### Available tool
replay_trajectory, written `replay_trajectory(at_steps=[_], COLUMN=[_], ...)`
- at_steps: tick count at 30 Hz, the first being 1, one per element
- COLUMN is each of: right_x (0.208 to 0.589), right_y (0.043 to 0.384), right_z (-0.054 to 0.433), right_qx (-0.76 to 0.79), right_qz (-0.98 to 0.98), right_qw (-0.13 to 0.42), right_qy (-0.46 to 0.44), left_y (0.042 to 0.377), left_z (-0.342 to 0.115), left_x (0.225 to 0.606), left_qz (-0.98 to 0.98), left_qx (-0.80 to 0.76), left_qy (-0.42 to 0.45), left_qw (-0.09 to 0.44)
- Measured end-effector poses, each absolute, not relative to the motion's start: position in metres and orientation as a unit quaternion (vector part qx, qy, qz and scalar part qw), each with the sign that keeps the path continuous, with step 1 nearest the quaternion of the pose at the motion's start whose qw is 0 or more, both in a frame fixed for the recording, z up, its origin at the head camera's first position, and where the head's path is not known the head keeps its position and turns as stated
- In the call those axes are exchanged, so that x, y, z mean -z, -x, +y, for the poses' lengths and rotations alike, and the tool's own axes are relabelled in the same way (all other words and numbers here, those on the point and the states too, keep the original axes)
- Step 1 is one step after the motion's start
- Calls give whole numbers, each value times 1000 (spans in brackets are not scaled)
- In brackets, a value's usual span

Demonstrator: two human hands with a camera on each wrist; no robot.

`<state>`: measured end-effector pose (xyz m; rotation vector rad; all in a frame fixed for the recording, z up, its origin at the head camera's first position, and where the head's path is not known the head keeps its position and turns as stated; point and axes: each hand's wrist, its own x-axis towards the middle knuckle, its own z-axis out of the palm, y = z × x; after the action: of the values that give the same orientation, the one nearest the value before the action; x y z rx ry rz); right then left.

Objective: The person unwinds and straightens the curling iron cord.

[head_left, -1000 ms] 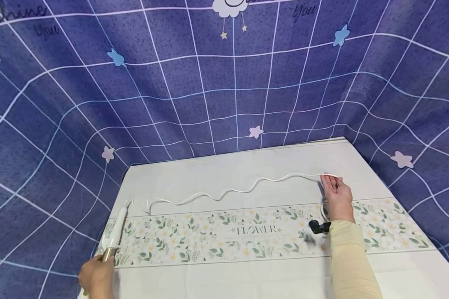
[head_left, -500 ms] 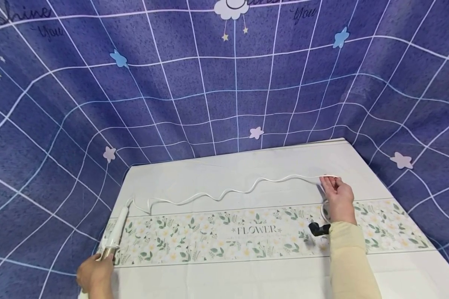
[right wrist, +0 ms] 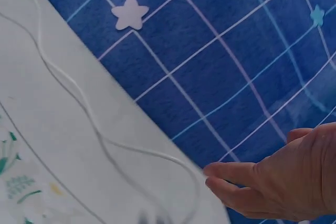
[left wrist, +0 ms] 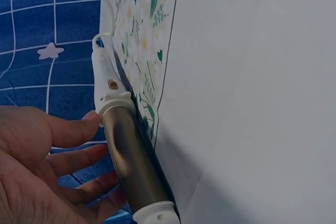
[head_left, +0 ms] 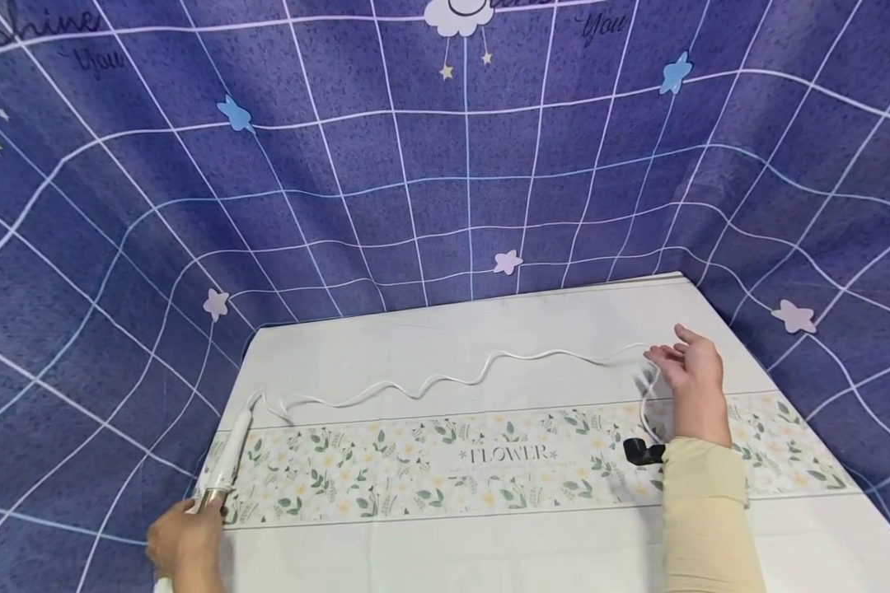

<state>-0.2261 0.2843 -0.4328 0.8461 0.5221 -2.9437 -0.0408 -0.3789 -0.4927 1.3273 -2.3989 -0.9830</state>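
A white curling iron (head_left: 230,453) with a gold-brown barrel lies along the table's left edge. My left hand (head_left: 187,539) is beside its barrel; in the left wrist view the thumb and loosely extended fingers of that hand (left wrist: 58,156) reach the side of the curling iron (left wrist: 131,156), not wrapped round it. From the handle end, a wavy white cord (head_left: 430,380) runs across the table to the right. My right hand (head_left: 693,379) is raised by the cord's far stretch, fingers extended and thumb apart. In the right wrist view the cord (right wrist: 94,116) curves just beside the fingertips.
The white table (head_left: 445,560) carries a floral band (head_left: 386,478) with the word FLOWER. Blue grid-patterned cloth (head_left: 445,165) with stars hangs behind and at both sides. A small black object (head_left: 641,451) sits against the right sleeve (head_left: 708,511).
My right hand has moved right and let go of the cord, its thumb lifting away. The cord's middle has slid slightly left. My left hand has shifted slightly up along the curling iron.
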Motion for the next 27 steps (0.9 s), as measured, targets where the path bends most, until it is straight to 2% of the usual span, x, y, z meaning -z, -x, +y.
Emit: replay_trajectory(at_steps=[5,14,17,23,27], right_x=[424,426,426,427,432], right_y=[227,223,221,222,224], right_z=[284,280,273,251,236], right_qx=[947,953,945,900,866], right_qz=[197,208,246,361,430], right_qw=[1,13,-7,-62,-79], right_qy=[-254,-221,-217,-236,-241], left_y=[44,48,55,75,90], left_z=[-377,-377,-374,-351,-324], left_x=[490,489,487,480,478], left_qz=[-819,-833,-843,-862,-882], left_qx=[335,309,295,284,285], left_qy=[-450,-444,-426,-340,-270], left_qw=[121,115,145,248,262])
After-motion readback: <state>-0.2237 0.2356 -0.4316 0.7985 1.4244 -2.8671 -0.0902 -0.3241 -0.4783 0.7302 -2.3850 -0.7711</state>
